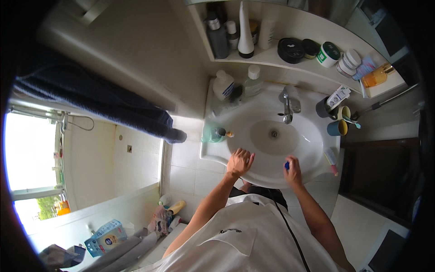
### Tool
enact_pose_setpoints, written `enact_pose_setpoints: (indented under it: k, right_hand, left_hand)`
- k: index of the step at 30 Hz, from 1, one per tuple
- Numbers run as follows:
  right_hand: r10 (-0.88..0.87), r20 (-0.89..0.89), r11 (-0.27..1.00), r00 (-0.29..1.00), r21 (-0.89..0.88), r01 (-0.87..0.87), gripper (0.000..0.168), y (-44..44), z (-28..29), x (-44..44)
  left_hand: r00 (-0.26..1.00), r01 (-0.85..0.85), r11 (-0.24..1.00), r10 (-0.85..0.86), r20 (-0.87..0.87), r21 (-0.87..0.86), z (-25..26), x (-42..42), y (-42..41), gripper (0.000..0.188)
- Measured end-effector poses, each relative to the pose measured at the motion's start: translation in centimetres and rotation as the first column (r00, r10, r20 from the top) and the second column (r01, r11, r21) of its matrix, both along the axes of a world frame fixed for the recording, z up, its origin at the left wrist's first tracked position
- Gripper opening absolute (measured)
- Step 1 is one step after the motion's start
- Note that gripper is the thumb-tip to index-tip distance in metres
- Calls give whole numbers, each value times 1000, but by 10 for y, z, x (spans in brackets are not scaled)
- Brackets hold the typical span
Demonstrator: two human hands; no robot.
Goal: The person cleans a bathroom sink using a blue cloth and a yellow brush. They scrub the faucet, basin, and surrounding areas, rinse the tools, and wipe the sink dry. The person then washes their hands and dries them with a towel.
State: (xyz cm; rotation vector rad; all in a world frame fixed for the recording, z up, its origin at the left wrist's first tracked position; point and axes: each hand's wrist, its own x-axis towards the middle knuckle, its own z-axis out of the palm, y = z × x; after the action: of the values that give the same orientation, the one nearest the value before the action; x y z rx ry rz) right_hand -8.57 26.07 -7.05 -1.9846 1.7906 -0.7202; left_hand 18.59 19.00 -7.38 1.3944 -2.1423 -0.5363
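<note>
My left hand (240, 161) is over the front left edge of the white washbasin (316, 170), fingers bent; whether it holds anything cannot be told. My right hand (293, 169) is over the front of the bowl, closed on a small blue object (287, 166), mostly hidden by the fingers. Behind the hands is the chrome faucet (288, 108), and the drain (274, 134) lies in the bowl. A green translucent container with a dark-topped bottle (217, 133) stands at the basin's left. On the right rim lies a white and pink tube-like object (330, 159).
A shelf (319, 69) with jars and bottles runs behind the basin. A pump bottle (223, 85) and a clear bottle (253, 81) stand at the back left. Cups (334, 128) and a toothpaste tube (338, 97) are at the right. A dark towel (102, 105) hangs at the left.
</note>
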Motion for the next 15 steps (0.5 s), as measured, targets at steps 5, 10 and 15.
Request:
enact_pose_setpoints:
  k: [5,10,15]
  right_hand:
    - [-35,-17,999,999,8,35,40,3,5,8]
    - [-55,-32,998,998,1,55,36,-2,2,8]
    - [-60,-55,998,997,6,61,31,-1,3,7]
  left_hand:
    - [1000,7,999,-6,-26,41,-2,1,3,21]
    - [998,-2,1000,3,-59,12,-1,-1,0,22]
    - [999,-11,1000,11,-48,10,-1,-3,0,23]
